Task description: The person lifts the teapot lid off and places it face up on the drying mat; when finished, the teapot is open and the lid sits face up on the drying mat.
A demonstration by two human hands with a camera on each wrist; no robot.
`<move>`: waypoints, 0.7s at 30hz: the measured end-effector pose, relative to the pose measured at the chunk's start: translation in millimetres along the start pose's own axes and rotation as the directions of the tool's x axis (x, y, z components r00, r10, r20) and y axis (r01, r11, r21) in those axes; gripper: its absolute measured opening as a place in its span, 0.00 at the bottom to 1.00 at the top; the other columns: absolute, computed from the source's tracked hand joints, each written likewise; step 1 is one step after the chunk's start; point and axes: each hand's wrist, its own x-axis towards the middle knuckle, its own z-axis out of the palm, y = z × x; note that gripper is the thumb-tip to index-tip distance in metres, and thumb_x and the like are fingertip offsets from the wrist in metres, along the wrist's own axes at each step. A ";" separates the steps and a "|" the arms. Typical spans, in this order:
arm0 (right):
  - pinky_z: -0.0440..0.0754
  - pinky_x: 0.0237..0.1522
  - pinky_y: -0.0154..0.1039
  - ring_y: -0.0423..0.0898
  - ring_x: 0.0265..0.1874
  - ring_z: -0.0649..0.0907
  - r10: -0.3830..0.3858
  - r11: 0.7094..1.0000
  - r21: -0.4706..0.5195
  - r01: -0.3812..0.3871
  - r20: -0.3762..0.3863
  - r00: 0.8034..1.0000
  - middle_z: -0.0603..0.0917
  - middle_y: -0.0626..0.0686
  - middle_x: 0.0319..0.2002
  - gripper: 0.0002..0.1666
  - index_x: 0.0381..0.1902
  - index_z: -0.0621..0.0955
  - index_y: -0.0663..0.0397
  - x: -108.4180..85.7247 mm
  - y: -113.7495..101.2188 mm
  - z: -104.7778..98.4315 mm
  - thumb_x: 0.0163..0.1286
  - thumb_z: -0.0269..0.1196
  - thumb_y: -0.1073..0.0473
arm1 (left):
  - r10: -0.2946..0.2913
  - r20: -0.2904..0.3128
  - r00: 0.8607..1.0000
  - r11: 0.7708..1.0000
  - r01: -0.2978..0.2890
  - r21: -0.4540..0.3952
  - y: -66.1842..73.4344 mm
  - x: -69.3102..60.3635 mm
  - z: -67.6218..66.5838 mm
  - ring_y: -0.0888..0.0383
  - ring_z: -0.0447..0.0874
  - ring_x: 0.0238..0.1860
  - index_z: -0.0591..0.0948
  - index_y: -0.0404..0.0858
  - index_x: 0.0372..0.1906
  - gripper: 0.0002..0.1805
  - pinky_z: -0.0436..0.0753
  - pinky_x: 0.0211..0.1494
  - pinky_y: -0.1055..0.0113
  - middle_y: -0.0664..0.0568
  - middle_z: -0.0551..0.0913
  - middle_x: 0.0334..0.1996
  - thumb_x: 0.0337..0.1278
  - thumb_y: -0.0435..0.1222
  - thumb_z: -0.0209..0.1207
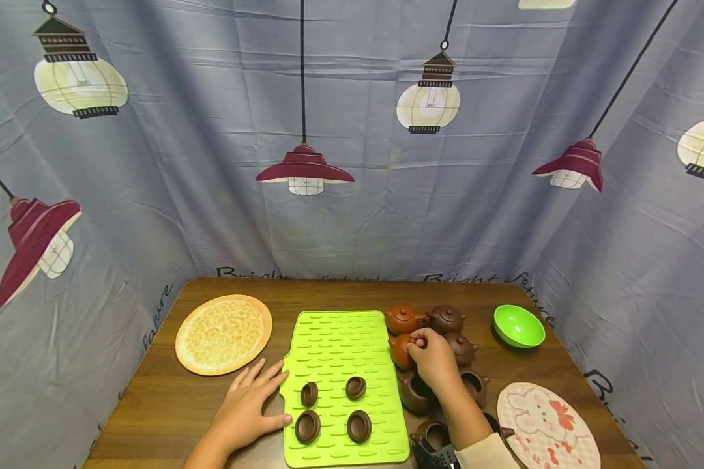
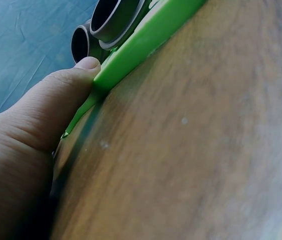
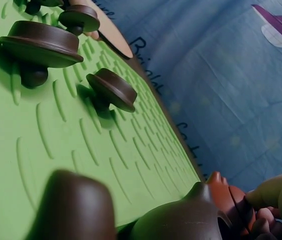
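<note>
My left hand lies with fingers spread at the left edge of a green drying mat; in the left wrist view its thumb touches the mat's edge. Several dark brown teapot lids lie knob-down on the mat. At the mat's right side, my right hand pinches the lid of an orange-brown teapot. That lid still sits on its pot, and my fingers hide most of its knob. Dark teapots without lids stand nearer me, partly behind my right forearm.
Behind the right hand stand another orange-brown teapot and dark lidded teapots. A green bowl is at the back right, a round rabbit-print mat at the front right. On the left lies a round pizza-print mat.
</note>
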 end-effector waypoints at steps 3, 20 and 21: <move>0.82 0.39 0.41 0.49 0.40 0.82 0.004 1.000 0.000 -0.004 -0.001 1.000 0.83 0.54 0.43 0.10 0.50 0.83 0.54 -0.3 0.1 -0.5 0.73 0.67 0.59 | 0.004 -0.004 1.000 1.000 -0.004 0.004 -0.8 0.2 1.0 0.42 0.50 0.84 0.72 0.54 0.78 0.54 0.46 0.81 0.33 0.60 0.63 0.82 0.47 0.77 0.61; 0.77 0.37 0.40 0.48 0.37 0.79 -0.044 0.999 -0.013 0.044 -0.007 0.999 0.81 0.53 0.40 0.08 0.49 0.81 0.54 -3.2 -2.2 -5.1 0.78 0.63 0.58 | 0.005 -0.009 1.000 1.000 -0.005 -0.007 0.6 0.5 0.1 0.42 0.50 0.84 0.73 0.53 0.77 0.53 0.47 0.81 0.33 0.60 0.64 0.81 0.48 0.76 0.63; 0.76 0.36 0.40 0.48 0.36 0.79 -0.043 0.999 -0.011 0.043 -0.007 0.999 0.80 0.52 0.40 0.08 0.49 0.80 0.53 -3.5 -3.0 -5.5 0.79 0.62 0.57 | 0.005 -0.010 1.000 1.000 -0.005 -0.009 0.7 0.6 -0.3 0.42 0.50 0.84 0.73 0.53 0.77 0.53 0.47 0.81 0.34 0.60 0.64 0.81 0.48 0.76 0.63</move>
